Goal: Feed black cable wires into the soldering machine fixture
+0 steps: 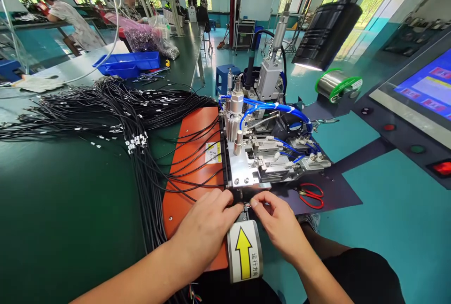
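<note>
At the near end of a metal machine (246, 163) both hands meet, just above a cylinder (245, 252) with a yellow arrow. My left hand (211, 217) is closed, with thumb and forefinger pinched at the machine's edge; what they hold is hidden. My right hand (276, 217) pinches the small end of a thin wire (248, 205) between thumb and forefinger. Several black cables (197, 165) lie across the orange plate (197, 128) and run up to the machine's left side.
Bundles of black cables (151, 200) cover part of the green table (70, 200). Red-handled scissors (312, 196) lie right of my right hand. A solder spool (338, 85), a lamp (327, 34) and a control panel (416, 120) stand further right. Two people sit at the far left.
</note>
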A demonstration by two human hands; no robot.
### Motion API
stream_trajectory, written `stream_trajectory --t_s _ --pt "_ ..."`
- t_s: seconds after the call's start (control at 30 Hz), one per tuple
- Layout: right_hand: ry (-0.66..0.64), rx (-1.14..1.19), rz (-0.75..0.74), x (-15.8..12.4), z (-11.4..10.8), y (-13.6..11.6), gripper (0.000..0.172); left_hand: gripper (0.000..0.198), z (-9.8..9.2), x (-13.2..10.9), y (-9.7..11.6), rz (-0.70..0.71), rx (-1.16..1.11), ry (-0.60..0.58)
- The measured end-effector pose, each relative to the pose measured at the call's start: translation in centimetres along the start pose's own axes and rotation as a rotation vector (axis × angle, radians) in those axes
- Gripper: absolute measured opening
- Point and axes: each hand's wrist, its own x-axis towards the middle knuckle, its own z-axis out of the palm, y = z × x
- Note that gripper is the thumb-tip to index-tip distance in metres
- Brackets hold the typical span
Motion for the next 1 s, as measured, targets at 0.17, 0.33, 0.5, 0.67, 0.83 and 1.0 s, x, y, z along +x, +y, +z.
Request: stream_trajectory --t_s 0.17,0.33,0.5,0.67,0.83,1.0 --pt "-0.002 -0.02 -0.002 -0.1 0.0 0.1 0.032 0.026 -0.3 -0.8 -0.9 0.044 0.022 0.055" --pt "0.006 -0.042 0.001 -0.1 0.2 0.3 0.034 0.029 0.3 -1.7 -1.3 0.051 0.026 0.19" --pt "-0.018 -0.013 0.038 0.0 0.1 0.1 0.034 0.025 0.5 -1.8 -1.1 0.021 0.007 0.185" --pt "0.06 -0.032 0.035 -0.8 0.2 0.0 0.034 0.029 0.0 -1.8 -0.9 0.01 -0.008 0.149" --pt "0.149 -0.038 0.049 -3.1 -0.1 -0.2 0.033 0.03 -0.1 -1.9 -0.7 -0.044 0.03 0.1" --pt "0.176 -0.032 -0.135 -5.3 0.4 -0.7 0.026 0.028 -2.6 -1.6 -1.6 -0.073 0.028 0.263"
